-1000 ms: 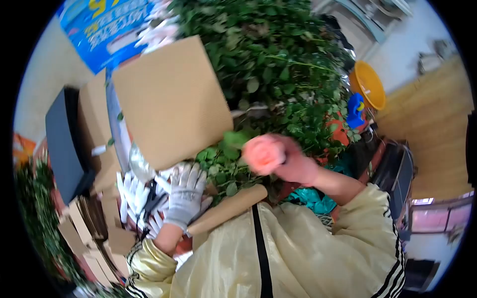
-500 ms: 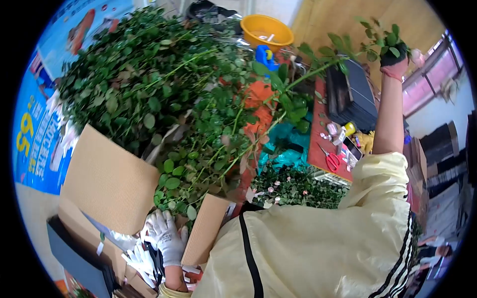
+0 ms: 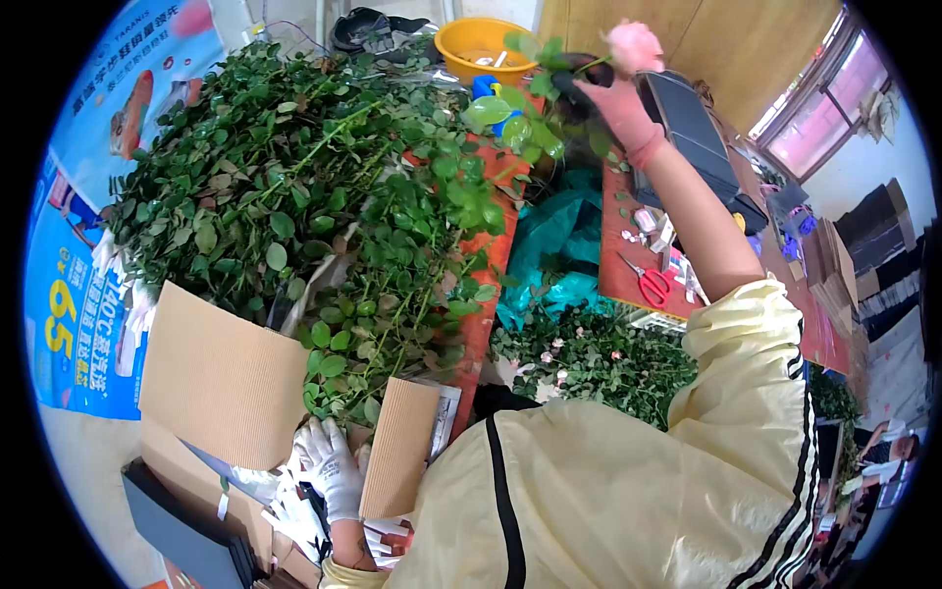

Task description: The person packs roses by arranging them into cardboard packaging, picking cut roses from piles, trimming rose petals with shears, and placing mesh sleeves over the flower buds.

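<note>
My right hand (image 3: pixel 603 103), in a pink glove with dark fingers, is raised at the upper right. It grips a leafy rose stem just below a pale pink rose (image 3: pixel 635 47). The rose's leaves (image 3: pixel 520 118) hang to the left, somewhat blurred. My left hand (image 3: pixel 332 473), in a white glove, rests low with fingers stretched out and no object visibly in its grasp. It lies between a sheet of corrugated cardboard (image 3: pixel 228 378) and a curled piece of cardboard (image 3: pixel 400 447). A large heap of leafy rose stems (image 3: pixel 255 187) spreads just beyond it.
A yellow basin (image 3: pixel 491 44) stands behind the heap. Red scissors (image 3: pixel 650 285) lie on the red table at right, near a teal plastic bag (image 3: pixel 559 236). Cut greenery with small pink blooms (image 3: pixel 599 368) is below. A blue poster (image 3: pixel 83 304) hangs at left.
My right hand has swept left across the top of the view with the rose, whose long stem no longer stretches over the heap. My left hand has stayed almost in place.
</note>
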The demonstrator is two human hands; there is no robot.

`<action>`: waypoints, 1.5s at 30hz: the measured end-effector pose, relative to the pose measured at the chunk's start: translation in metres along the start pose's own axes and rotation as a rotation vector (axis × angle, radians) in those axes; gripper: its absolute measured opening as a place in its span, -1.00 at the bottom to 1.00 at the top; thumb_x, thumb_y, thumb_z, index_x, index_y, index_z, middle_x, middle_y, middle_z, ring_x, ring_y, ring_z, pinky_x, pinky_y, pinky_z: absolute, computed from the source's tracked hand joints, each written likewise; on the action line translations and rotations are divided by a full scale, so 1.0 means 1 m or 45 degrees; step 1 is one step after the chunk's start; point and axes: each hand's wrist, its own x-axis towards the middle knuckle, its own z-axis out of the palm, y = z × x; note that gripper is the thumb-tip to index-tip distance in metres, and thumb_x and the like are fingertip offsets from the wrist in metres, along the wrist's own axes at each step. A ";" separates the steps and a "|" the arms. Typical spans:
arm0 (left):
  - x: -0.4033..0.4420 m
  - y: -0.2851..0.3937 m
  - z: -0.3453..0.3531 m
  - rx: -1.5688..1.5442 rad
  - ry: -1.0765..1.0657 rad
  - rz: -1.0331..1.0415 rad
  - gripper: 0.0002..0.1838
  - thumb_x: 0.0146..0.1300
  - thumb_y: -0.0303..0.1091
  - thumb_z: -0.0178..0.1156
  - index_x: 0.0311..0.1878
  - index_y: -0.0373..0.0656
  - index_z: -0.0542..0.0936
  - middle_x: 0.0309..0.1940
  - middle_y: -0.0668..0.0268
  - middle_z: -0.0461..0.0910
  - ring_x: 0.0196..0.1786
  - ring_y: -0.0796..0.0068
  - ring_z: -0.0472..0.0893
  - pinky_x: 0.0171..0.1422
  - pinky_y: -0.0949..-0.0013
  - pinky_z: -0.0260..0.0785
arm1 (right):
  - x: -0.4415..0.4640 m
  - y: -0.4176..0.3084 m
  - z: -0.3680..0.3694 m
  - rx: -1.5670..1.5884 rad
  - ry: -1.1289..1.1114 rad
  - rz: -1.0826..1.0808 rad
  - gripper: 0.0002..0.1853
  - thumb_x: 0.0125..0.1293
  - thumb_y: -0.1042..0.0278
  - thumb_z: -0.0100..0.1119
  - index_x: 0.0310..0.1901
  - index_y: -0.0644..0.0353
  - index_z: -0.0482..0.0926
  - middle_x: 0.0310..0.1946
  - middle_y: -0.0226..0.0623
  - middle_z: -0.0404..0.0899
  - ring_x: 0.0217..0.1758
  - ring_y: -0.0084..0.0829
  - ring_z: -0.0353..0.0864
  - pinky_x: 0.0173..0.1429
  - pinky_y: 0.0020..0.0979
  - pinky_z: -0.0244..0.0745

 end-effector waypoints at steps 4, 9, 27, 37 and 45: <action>0.000 0.000 -0.001 -0.014 -0.008 -0.013 -0.13 0.00 0.03 0.21 0.32 -0.26 0.17 0.36 -0.03 0.02 0.43 -0.09 -0.07 0.48 -0.11 -0.34 | 0.019 -0.016 -0.003 -0.183 -0.277 0.345 -0.69 0.21 0.39 0.19 -0.05 0.33 0.45 -0.33 -0.25 0.59 -0.42 -0.50 0.61 -0.38 -0.49 0.53; -0.001 -0.006 0.016 0.055 0.097 0.023 -0.10 -0.05 0.03 0.25 0.31 -0.25 0.18 0.35 -0.03 0.03 0.43 -0.08 -0.07 0.48 -0.10 -0.34 | 0.089 -0.008 -0.083 -0.487 0.094 0.182 -0.76 0.21 0.29 0.15 -0.28 0.34 0.60 -0.47 -0.30 0.65 -0.52 -0.53 0.61 -0.44 -0.52 0.50; 0.001 -0.002 0.006 0.023 -0.030 -0.032 -0.07 -0.08 0.04 0.26 0.33 -0.24 0.16 0.36 -0.05 0.01 0.43 -0.11 -0.09 0.48 -0.11 -0.37 | 0.234 0.122 -0.277 -1.986 0.310 0.082 -0.80 0.25 0.23 -0.01 -0.34 0.10 0.58 -0.42 -0.22 0.62 -0.34 -0.23 0.61 -0.32 -0.31 0.44; 0.001 0.004 -0.003 0.036 -0.096 -0.070 -0.06 -0.11 0.07 0.23 0.33 -0.23 0.16 0.36 -0.05 0.02 0.43 -0.13 -0.11 0.47 -0.15 -0.40 | 0.214 0.081 -0.184 -0.920 1.074 0.386 -0.47 -0.08 0.05 0.24 -0.24 0.44 0.60 -0.16 0.01 0.61 -0.02 -0.12 0.60 -0.01 -0.30 0.43; 0.003 0.010 -0.017 -0.029 -0.094 -0.046 -0.08 -0.10 0.02 0.23 0.30 -0.29 0.17 0.32 -0.10 0.06 0.41 -0.17 -0.07 0.46 -0.18 -0.39 | 0.171 0.022 -0.187 0.050 0.615 -0.440 -0.81 0.17 0.49 0.18 -0.19 0.39 0.54 -0.30 -0.29 0.61 -0.38 -0.54 0.58 -0.24 -0.52 0.52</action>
